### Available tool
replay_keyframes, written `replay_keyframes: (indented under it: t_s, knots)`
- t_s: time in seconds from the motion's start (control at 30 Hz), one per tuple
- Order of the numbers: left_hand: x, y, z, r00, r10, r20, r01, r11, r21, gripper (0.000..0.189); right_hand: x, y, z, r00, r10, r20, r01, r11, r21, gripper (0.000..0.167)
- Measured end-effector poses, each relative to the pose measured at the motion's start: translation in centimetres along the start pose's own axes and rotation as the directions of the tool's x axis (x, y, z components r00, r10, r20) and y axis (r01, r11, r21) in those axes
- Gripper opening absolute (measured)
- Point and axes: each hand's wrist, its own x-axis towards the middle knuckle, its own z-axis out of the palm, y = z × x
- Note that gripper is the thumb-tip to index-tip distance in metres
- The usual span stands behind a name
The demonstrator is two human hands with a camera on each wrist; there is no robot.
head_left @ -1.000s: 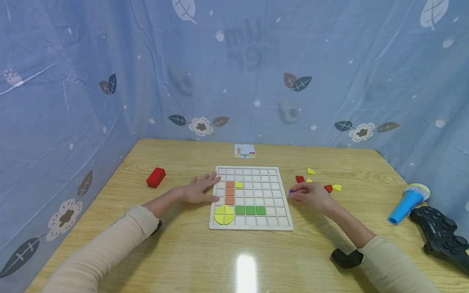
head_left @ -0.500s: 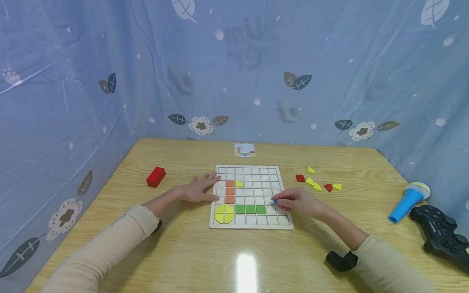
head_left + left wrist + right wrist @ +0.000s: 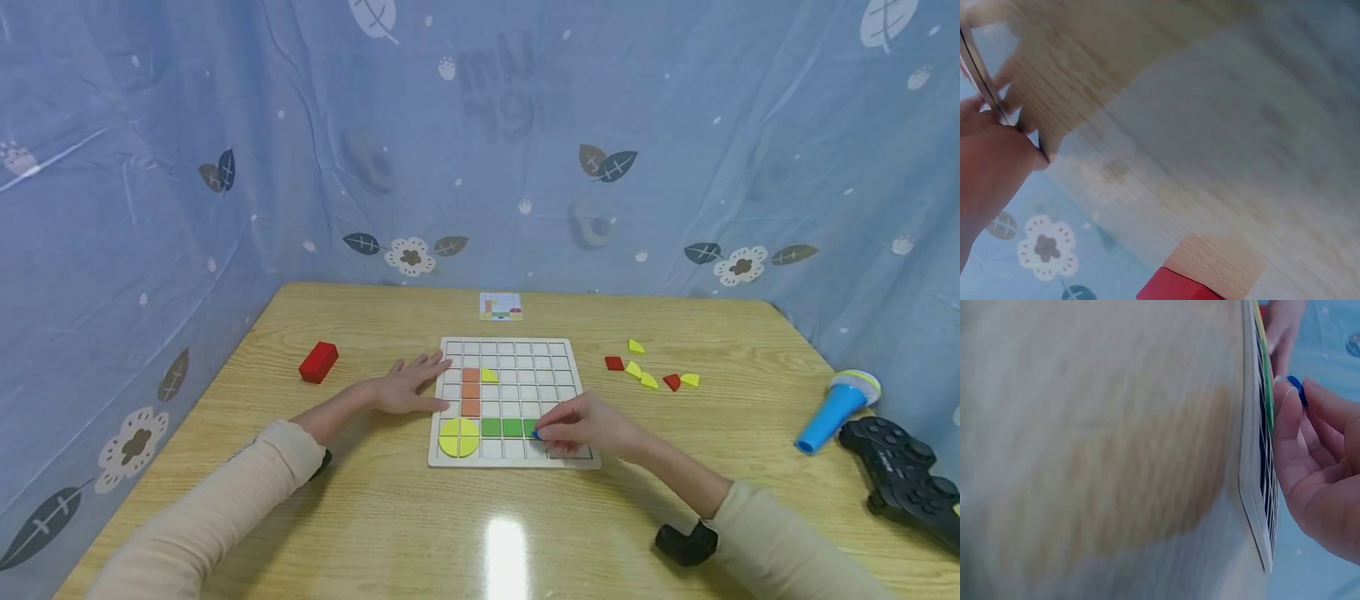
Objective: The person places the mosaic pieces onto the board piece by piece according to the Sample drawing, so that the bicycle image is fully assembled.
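Note:
My right hand [image 3: 588, 427] pinches a small blue piece [image 3: 1298, 390] between thumb and fingertips, just above the lower right of the white grid board [image 3: 517, 462]. The piece's full shape is hidden by the fingers. My left hand [image 3: 405, 390] lies with spread fingers at the board's left edge, its fingertips touching the rim. On the board sit a yellow circle of quarter pieces [image 3: 459, 438], a column of orange squares [image 3: 471, 392], a yellow quarter piece [image 3: 489, 376] and a row of green squares [image 3: 512, 427], whose right end is partly covered by the right hand.
Right of the board lie several loose yellow pieces [image 3: 648, 381] and two red pieces [image 3: 614, 363]. A pattern card [image 3: 501, 307] is behind the board. A red block [image 3: 318, 362] stands at left; a blue toy microphone [image 3: 836, 414] and black game controller [image 3: 903, 479] lie far right.
My right hand has carried the blue piece leftward and nearer to me, from beside the board's right edge to over its lower rows. The left hand has stayed in place.

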Motion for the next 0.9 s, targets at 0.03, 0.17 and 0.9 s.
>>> replay_keyframes:
  t_s: [0.03,0.17,0.9]
  knots:
    - [0.0,0.0,0.0,1.0,0.0,0.0,0.0,1.0,0.0,0.082,0.0,-0.1,0.3,1.0,0.008,0.001,-0.008,1.0,-0.003,0.022]
    - [0.0,0.0,0.0,1.0,0.005,0.003,-0.005,1.0,-0.008,0.081,0.2,-0.5,1.3,1.0,0.023,0.01,-0.023,1.0,-0.012,0.018]
    - [0.2,-0.3,-0.1,1.0,0.025,0.007,-0.025,1.0,-0.011,0.081,1.5,-1.5,3.4,0.999,-0.02,-0.037,0.015,0.992,-0.128,0.01]
